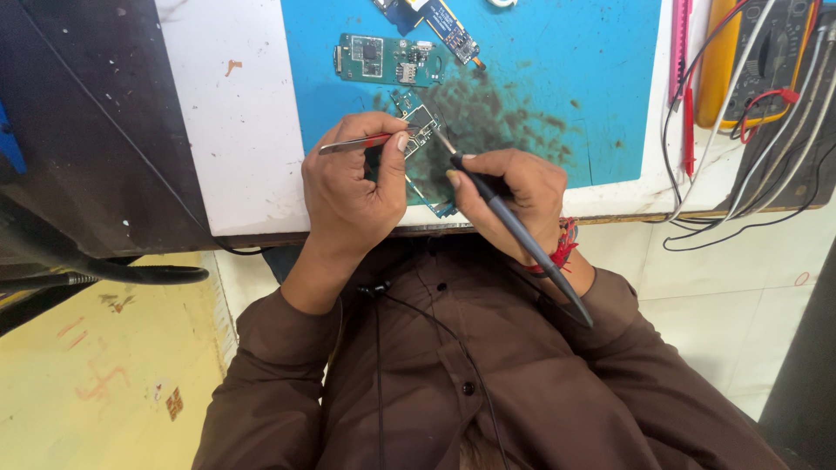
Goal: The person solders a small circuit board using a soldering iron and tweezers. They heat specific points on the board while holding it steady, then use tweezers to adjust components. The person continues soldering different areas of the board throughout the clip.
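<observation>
1. We see our left hand [348, 187] in the middle of the frame. Its fingers are pinched together on a pair of thin metal tweezers [361, 143].
2. The tweezers point to the right. Their tips reach a small circuit board [424, 130] just above our hands.
3. Our right hand [509, 196] is just right of the left one. Its fingers are closed tight around a dark soldering pen [522, 235], held like a pencil.
4. The pen's thin tip points up and left and meets the same small board. Its long dark handle runs down to the lower right, over our brown sleeve [610, 348].
5. The small board lies on a blue mat [566, 78], on a dark smudged patch near the mat's lower edge. Our hands hide part of the board.
6. A second green board [383, 59] lies higher up on the mat, well apart from our hands.
7. A third board [435, 19] sits at the top edge of the frame.
8. The mat rests on a white table [235, 113].
9. At the upper right we see a yellow meter [749, 52] with red, black and white wires [749, 174] hanging near it.
</observation>
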